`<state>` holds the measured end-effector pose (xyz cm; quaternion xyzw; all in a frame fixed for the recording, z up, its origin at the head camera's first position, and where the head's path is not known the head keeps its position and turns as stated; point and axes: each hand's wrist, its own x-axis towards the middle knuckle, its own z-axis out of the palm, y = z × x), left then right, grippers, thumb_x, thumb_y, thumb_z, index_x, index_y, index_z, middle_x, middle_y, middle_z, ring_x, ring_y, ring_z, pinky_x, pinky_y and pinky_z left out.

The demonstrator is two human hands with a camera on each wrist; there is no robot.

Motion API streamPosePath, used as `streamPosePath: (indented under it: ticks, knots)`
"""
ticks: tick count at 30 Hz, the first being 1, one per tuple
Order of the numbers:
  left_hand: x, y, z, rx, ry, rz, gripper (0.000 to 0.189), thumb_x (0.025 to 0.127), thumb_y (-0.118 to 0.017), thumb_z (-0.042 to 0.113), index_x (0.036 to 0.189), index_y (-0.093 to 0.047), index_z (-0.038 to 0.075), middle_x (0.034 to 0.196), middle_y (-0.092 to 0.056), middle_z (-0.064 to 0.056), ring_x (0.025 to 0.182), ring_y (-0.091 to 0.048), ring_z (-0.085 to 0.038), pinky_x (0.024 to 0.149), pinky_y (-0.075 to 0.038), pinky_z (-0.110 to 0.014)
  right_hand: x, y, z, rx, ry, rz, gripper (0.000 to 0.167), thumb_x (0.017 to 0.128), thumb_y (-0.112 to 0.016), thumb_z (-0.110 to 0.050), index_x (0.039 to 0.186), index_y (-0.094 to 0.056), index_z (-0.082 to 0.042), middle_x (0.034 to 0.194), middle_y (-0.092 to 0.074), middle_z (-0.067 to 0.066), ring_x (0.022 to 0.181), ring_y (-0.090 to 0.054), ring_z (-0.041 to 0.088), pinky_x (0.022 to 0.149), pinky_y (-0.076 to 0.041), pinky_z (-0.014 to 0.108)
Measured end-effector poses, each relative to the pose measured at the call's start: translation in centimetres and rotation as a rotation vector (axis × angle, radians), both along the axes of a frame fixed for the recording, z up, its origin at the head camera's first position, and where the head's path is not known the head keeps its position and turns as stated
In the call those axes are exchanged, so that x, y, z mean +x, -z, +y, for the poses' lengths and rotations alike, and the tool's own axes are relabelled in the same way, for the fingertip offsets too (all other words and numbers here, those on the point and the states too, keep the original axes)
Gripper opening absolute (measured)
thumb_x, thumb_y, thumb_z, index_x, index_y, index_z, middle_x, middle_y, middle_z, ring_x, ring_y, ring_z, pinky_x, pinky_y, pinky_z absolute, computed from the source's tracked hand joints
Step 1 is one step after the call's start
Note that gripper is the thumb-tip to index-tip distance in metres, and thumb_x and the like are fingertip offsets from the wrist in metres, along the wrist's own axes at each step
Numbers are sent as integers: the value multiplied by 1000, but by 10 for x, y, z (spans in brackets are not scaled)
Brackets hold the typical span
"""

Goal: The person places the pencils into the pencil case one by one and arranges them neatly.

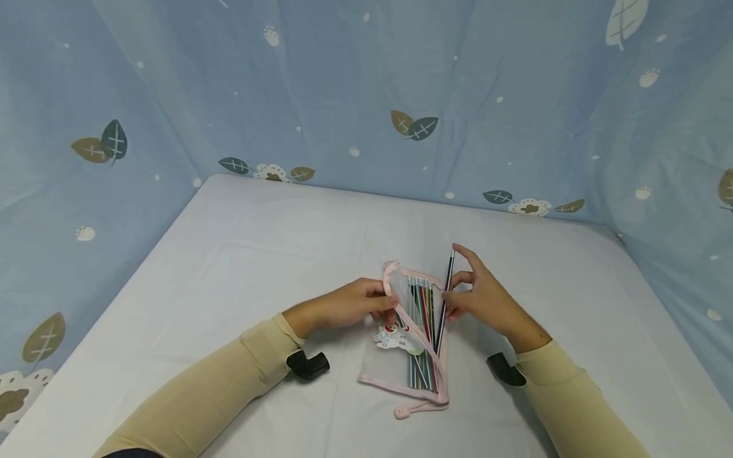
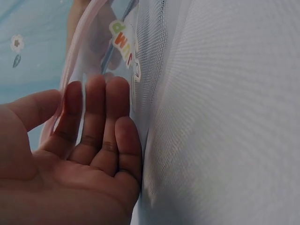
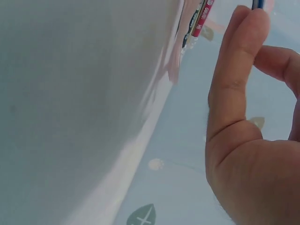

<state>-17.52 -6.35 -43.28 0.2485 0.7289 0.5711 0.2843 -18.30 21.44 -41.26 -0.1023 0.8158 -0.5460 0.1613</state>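
A see-through mesh pencil pouch (image 1: 378, 369) with pink trim lies on the white table, several pencils (image 1: 422, 299) inside it. My left hand (image 1: 355, 304) pinches the pink edge of its opening between thumb and index finger, lifting that side; the other fingers reach inside the flap in the left wrist view. My right hand (image 1: 487, 302) holds a dark striped pencil (image 1: 449, 280) by thumb and fingers, index fingertip at its upper end. This pencil slants, its lower part within the pouch's opening. In the right wrist view only a short piece of a blue pencil (image 3: 258, 4) shows.
A cartoon label with letters (image 1: 395, 337) is on the pouch. Its pink zipper pull (image 1: 403, 412) lies toward the near side. The white tabletop (image 1: 275, 235) stretches around, bordered by a blue leaf-patterned curtain (image 1: 343, 83). Black wrist mounts (image 1: 308, 366) sit at both cuffs.
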Motion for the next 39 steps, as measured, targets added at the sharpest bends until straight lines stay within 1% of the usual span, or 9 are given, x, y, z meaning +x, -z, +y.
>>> streamPosePath:
  ticks: [5, 10, 14, 18, 23, 26, 31, 34, 39]
  knots:
    - [-1, -2, 3, 19, 3, -22, 28, 106, -51, 21, 105, -64, -3, 90, -71, -6, 83, -64, -14, 80, -53, -29, -1, 0, -5, -19, -45, -43, 102, 87, -71, -2, 160, -4, -24, 99, -55, 17, 61, -70, 29, 61, -61, 45]
    - [-2, -4, 5, 33, 4, -31, 27, 106, -49, 21, 107, -65, -2, 93, -72, -8, 86, -65, -12, 84, -55, -30, -4, 2, -10, -1, -76, -80, 101, 87, -73, -5, 160, -5, -21, 98, -55, 16, 61, -69, 27, 61, -60, 45]
    - [-3, -4, 6, 53, 4, -42, 27, 106, -49, 19, 108, -64, -2, 93, -72, -6, 87, -65, -12, 86, -55, -30, -5, 7, -14, 22, -111, -91, 97, 88, -73, -5, 159, -8, -17, 95, -58, 15, 62, -68, 27, 60, -60, 44]
    - [-2, -3, 7, 69, 11, -46, 27, 106, -49, 19, 108, -63, -3, 93, -71, -8, 87, -65, -12, 87, -55, -32, -6, 12, -19, 65, -134, -73, 92, 87, -74, -6, 157, -14, -11, 89, -60, 13, 58, -67, 24, 58, -60, 42]
    - [-2, 0, 9, 64, -6, -59, 26, 106, -50, 21, 106, -63, -2, 92, -71, -8, 86, -66, -12, 87, -56, -32, -6, 15, -24, 148, -156, -14, 77, 88, -74, -8, 151, -29, -2, 88, -59, 11, 58, -67, 19, 56, -59, 38]
    - [-2, 2, 11, 53, -11, -50, 26, 105, -51, 21, 106, -63, -2, 92, -70, -7, 86, -66, -12, 87, -56, -31, -7, 17, -26, 192, -169, 8, 70, 90, -73, -9, 149, -36, -2, 88, -58, 12, 58, -67, 19, 56, -59, 37]
    - [-1, 1, 15, 35, -14, -37, 28, 106, -51, 22, 107, -63, -3, 94, -70, -11, 87, -67, -13, 86, -57, -31, -3, 17, -21, 195, -160, 21, 64, 96, -65, -12, 152, -35, -5, 94, -58, 15, 62, -67, 23, 58, -59, 38]
    - [-1, -3, 18, -18, -21, 22, 31, 106, -51, 26, 107, -65, -2, 94, -70, -11, 85, -68, -15, 83, -57, -31, 1, 14, -13, 209, -107, 75, 57, 100, -59, -13, 151, -36, -6, 99, -57, 18, 64, -67, 24, 59, -58, 38]
    - [-7, -12, 30, -162, -43, 188, 31, 104, -53, 32, 100, -68, 5, 89, -68, -6, 74, -64, -16, 68, -54, -28, 9, 9, 5, 325, -2, 237, 46, 100, -58, -11, 145, -46, -6, 100, -60, 17, 65, -65, 22, 54, -54, 32]
